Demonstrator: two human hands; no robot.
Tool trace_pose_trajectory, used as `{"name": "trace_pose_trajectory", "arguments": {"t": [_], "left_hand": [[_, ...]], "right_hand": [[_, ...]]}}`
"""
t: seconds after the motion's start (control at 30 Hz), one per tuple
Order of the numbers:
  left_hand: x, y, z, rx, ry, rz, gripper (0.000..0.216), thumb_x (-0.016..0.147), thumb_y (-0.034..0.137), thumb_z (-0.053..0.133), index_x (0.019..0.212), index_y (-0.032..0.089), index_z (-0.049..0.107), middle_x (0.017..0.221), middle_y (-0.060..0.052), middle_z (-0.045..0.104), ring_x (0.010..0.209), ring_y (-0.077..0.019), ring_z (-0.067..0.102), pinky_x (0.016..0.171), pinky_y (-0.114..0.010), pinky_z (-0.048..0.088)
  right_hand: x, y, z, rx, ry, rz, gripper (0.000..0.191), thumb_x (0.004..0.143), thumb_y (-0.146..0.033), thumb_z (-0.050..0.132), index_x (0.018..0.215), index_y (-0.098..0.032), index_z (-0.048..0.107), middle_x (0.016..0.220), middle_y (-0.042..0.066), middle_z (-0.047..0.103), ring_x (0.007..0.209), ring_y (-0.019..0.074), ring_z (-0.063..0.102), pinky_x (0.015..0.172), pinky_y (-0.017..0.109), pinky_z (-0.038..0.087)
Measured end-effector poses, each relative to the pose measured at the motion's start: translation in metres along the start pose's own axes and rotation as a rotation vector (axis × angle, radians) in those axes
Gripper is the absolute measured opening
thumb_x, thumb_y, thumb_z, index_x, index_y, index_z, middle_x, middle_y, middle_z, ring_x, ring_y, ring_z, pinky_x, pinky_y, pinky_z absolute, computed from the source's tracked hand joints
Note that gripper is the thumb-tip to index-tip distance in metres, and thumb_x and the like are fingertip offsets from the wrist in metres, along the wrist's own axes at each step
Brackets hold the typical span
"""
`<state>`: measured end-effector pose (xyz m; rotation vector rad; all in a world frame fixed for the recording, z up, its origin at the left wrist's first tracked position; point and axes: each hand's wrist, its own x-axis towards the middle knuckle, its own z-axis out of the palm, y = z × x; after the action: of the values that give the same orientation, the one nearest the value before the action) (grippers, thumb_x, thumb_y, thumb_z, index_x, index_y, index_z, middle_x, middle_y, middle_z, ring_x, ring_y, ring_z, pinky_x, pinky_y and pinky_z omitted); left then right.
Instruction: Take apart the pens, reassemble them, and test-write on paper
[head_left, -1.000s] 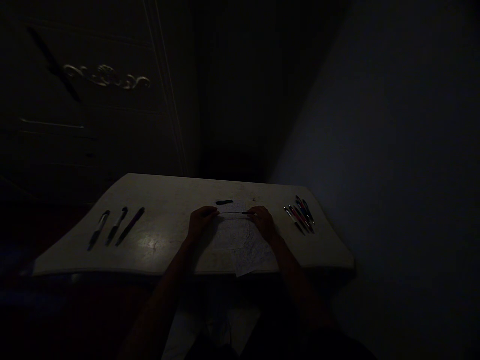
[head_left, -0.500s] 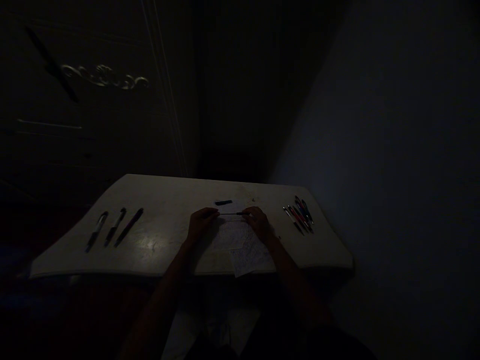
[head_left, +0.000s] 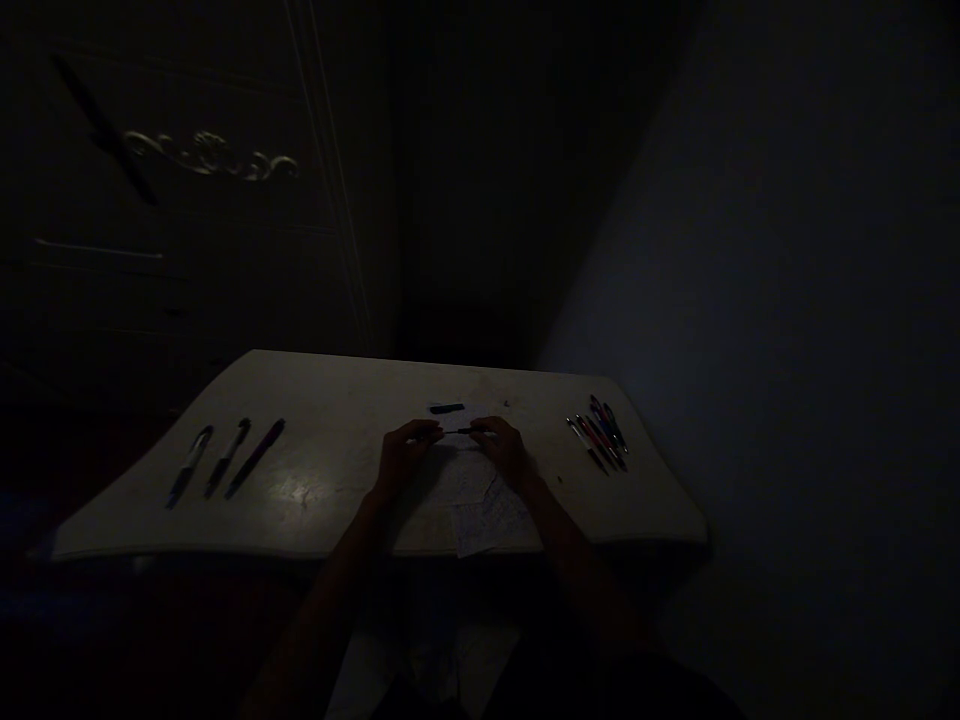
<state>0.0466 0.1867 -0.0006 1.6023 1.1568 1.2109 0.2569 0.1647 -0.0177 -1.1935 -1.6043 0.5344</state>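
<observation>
My left hand (head_left: 405,457) and my right hand (head_left: 506,453) face each other over the middle of the table, both with pinched fingers. Between them runs a thin rod (head_left: 451,432) that looks like a pen refill. The left fingers close on its left end. At its right end is a dark pen part (head_left: 471,430), pinched by my right fingers. Just beyond the hands lies a short dark pen piece (head_left: 447,408). Sheets of paper with writing (head_left: 466,475) lie under the hands. Dim light hides the finer detail of the held parts.
Three pens, among them a dark one (head_left: 255,458), lie spaced apart on the left of the white table (head_left: 337,390). Several pens (head_left: 598,440) are grouped at the right. A wall (head_left: 787,350) rises on the right, and furniture with a carved ornament (head_left: 210,155) stands at the left.
My hands have drawn closer together, the right one moving left. Less of the thin rod shows between them, and the dark part has shifted left with my right fingers.
</observation>
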Motion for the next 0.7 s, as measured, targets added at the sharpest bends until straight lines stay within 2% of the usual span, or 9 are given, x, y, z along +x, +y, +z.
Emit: {"name": "trace_pose_trajectory", "arguments": {"t": [0.27,0.43,0.57,0.7], "left_hand": [[0.001,-0.009,0.004,0.030,-0.031,0.072,0.035,0.073,0.044,0.071,0.096,0.018,0.070,0.098,-0.009,0.072,0.086,-0.0220,0.066,0.079,-0.033,0.053],[0.001,-0.007,0.004,0.017,-0.072,0.123,0.048,0.076,0.041,0.069,0.119,0.020,0.060,0.120,-0.011,0.064,0.099,-0.0223,0.064,0.082,-0.035,0.052],[0.005,-0.016,0.002,0.134,0.019,0.217,0.054,0.079,0.039,0.068,0.127,0.021,0.053,0.130,-0.012,0.055,0.115,-0.0244,0.056,0.086,-0.035,0.050],[0.019,-0.034,0.001,0.352,0.082,0.282,0.040,0.086,0.034,0.058,0.122,0.018,0.057,0.129,-0.015,0.053,0.122,-0.0278,0.049,0.100,-0.041,0.043]], "right_hand": [[0.000,-0.001,0.001,0.088,0.031,0.132,0.023,0.080,-0.035,0.066,0.096,-0.020,0.070,0.101,0.007,0.071,0.094,0.0211,0.064,0.085,0.034,0.050],[-0.001,0.005,0.001,0.141,0.067,0.182,0.026,0.078,-0.036,0.067,0.097,-0.019,0.070,0.101,0.007,0.071,0.092,0.0208,0.064,0.084,0.034,0.050],[0.001,0.013,-0.004,0.188,0.130,0.218,0.028,0.076,-0.038,0.068,0.097,-0.019,0.070,0.099,0.007,0.071,0.092,0.0215,0.065,0.084,0.035,0.051],[0.003,0.022,-0.011,0.238,0.206,0.261,0.031,0.072,-0.038,0.071,0.096,-0.019,0.069,0.098,0.007,0.071,0.091,0.0217,0.065,0.085,0.036,0.051]]}}
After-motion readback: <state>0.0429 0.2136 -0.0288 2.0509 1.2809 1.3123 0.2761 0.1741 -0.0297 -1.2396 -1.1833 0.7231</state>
